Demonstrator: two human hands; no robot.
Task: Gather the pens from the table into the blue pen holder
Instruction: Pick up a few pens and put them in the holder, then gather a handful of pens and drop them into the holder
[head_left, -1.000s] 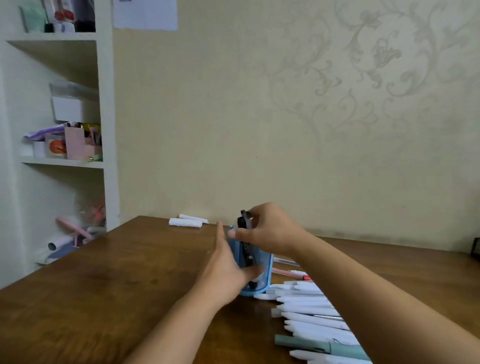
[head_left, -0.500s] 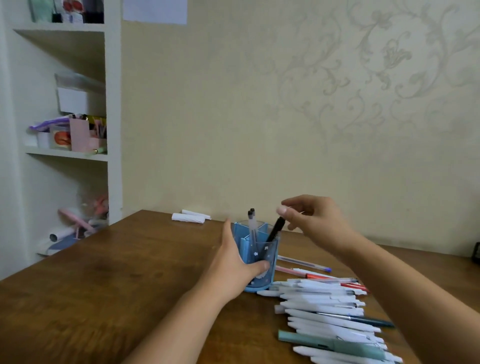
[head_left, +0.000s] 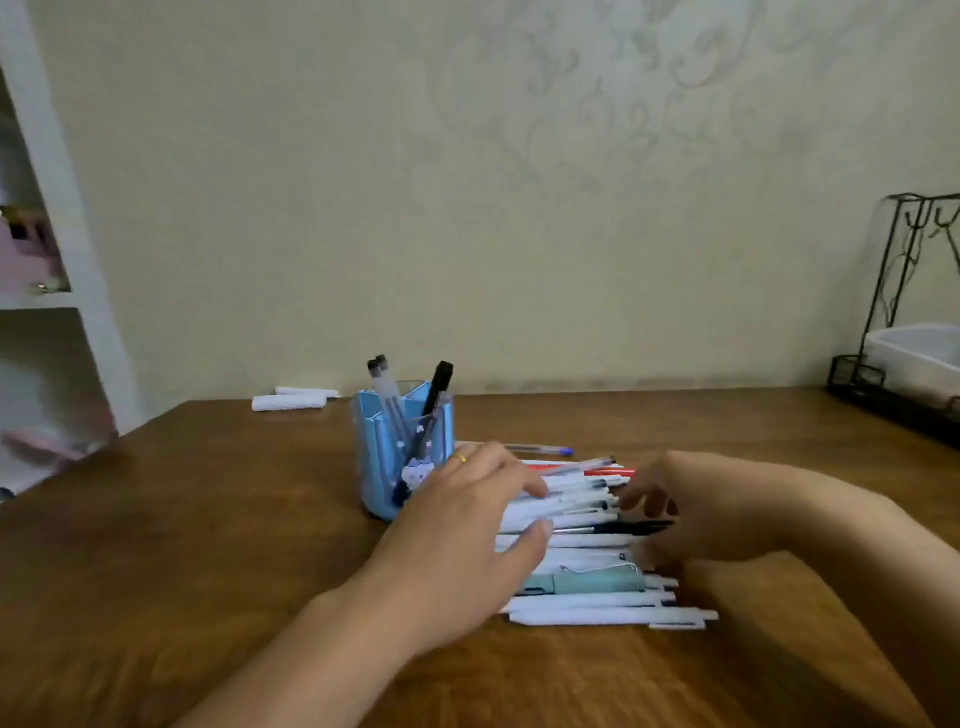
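Nearby — wire rack (head_left: 906, 312), white rolls (head_left: 289, 401); left hand (head_left: 467, 530) spread, right hand (head_left: 691, 509) unclear, over pens (head_left: 582, 519).

Dim, soft light; blurred edges (wide-angle warp)

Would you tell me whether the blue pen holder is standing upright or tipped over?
Upright: the blue pen holder stands on its base on the table, with pens sticking out the top.
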